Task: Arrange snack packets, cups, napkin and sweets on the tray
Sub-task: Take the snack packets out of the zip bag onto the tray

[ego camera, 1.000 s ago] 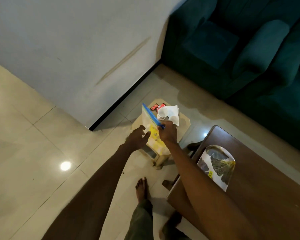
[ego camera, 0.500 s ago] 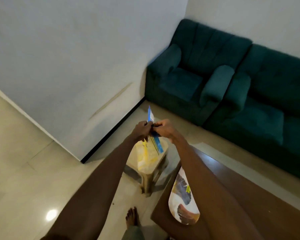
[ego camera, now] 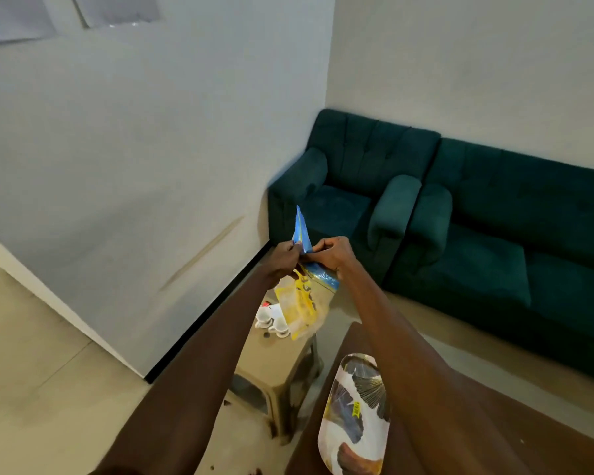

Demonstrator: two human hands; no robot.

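Note:
A clear snack packet (ego camera: pixel 300 303) with a blue top and yellow print hangs in the air above the stool. My left hand (ego camera: pixel 285 257) and my right hand (ego camera: pixel 333 253) both pinch its blue top edge, close together. Below it two white cups (ego camera: pixel 271 322) stand on the small beige stool (ego camera: pixel 278 368), with something red and white behind them that the packet partly hides. The oval tray (ego camera: pixel 355 416) with a leaf pattern lies on the brown table (ego camera: pixel 546 437) at the lower right, under my right forearm.
A dark green armchair (ego camera: pixel 350 186) and a matching sofa (ego camera: pixel 515 234) stand against the far wall. A white wall with a black skirting runs along the left. Pale floor tiles surround the stool.
Both hands have lifted the snack packet off the stool and raised it. The view has tilted up, showing more of the sofa and walls. The left hand now grips the packet's top.

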